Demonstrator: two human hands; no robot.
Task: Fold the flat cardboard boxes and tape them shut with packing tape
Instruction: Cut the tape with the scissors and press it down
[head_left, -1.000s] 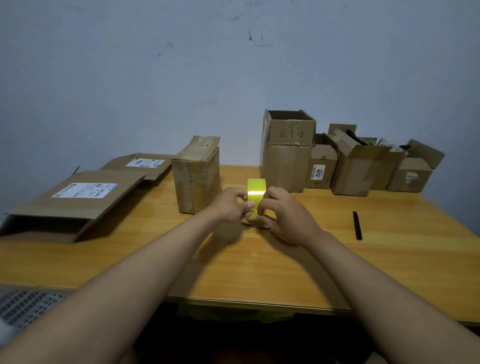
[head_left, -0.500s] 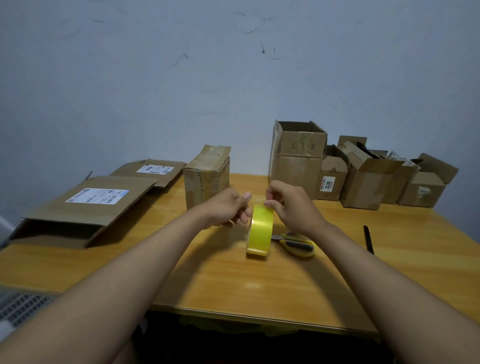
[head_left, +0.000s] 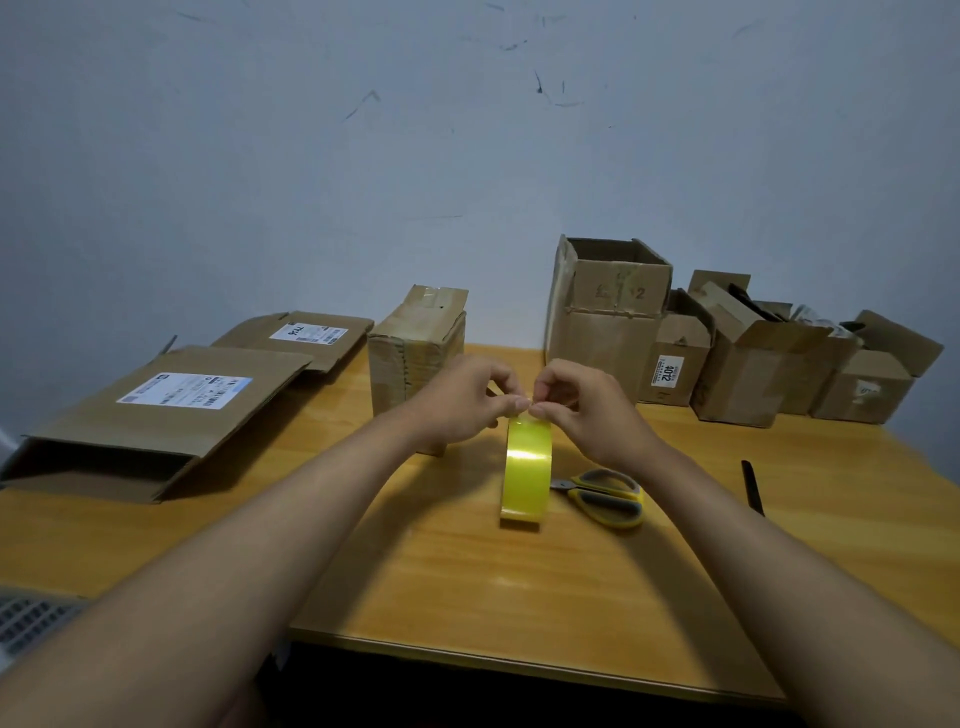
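A: Where do we have the tape roll (head_left: 525, 469)?

B: On edge on the counter (head_left: 467, 582), beside the scissors (head_left: 605, 496). Our left hand (head_left: 460, 402) and right hand (head_left: 589, 410) both pinch at its top.

A: And the boxes?

B: The folded box (head_left: 415, 353) stands just behind our left hand.

Your single head camera looks forward and down from above the wooden table's (head_left: 467, 582) near edge, close over your forearms. It faces the far wall (head_left: 363, 182), taking in the tabletop from left to right. There is no second view to share anything with.
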